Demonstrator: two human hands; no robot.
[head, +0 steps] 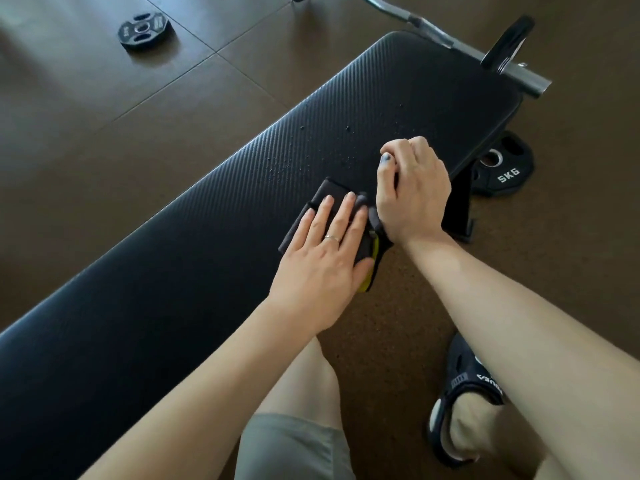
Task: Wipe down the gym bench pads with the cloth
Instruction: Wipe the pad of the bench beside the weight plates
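A long black textured bench pad (207, 209) runs diagonally from lower left to upper right. Water droplets (284, 164) speckle its middle. A dark grey cloth (330, 192) with a yellow edge lies folded on the pad's near edge. My left hand (322, 258) rests flat on the cloth, fingers spread, pressing it onto the pad. My right hand (415, 188) sits just right of it with fingers curled into a fist. Its wrist lies over the cloth's right end, and nothing shows inside the fist.
A curl bar (450, 39) with a plate lies past the bench's far end. A 5KG plate (505, 168) sits on the floor by the bench leg (457, 209). Another plate (145, 31) lies far left. My knee (304, 393) and sandalled foot (464, 403) are beside the bench.
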